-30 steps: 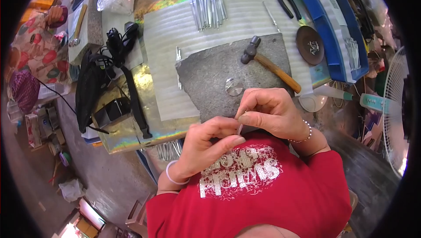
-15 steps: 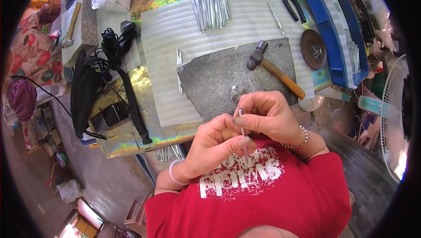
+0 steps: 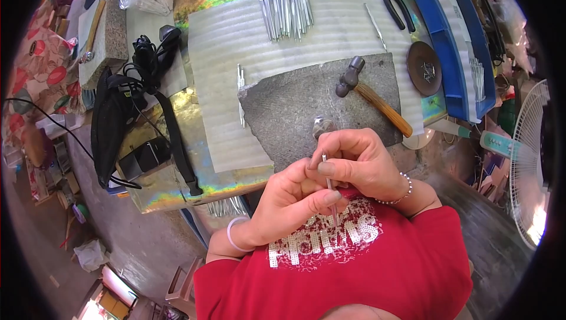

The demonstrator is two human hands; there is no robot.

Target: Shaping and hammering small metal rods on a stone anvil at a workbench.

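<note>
A thin silvery metal rod (image 3: 329, 180) is held upright between my two hands, over the front of my red shirt. My left hand (image 3: 298, 197) pinches its lower part between thumb and curled fingers. Higher up, the thumb and forefinger of my right hand (image 3: 356, 164) close around the rod near its top end. Just beyond the fingertips, a small rounded metal piece (image 3: 323, 124) sits on a dark grey stone slab (image 3: 289, 102). A wooden-handled hammer (image 3: 377, 103) lies across the slab's right side.
Several similar rods (image 3: 287, 13) lie bundled on the white foam sheet (image 3: 218, 43). Pliers (image 3: 392, 2), a brown dish (image 3: 424, 68) of small metal bits and a blue tray (image 3: 433, 13) are at right. A black bag (image 3: 115, 125) is at left, a fan (image 3: 533, 155) far right.
My hands keep their grip on the rod, with only slight finger movement. The whole view has shifted a little. At the far left, a person's arm and patterned clothing have moved.
</note>
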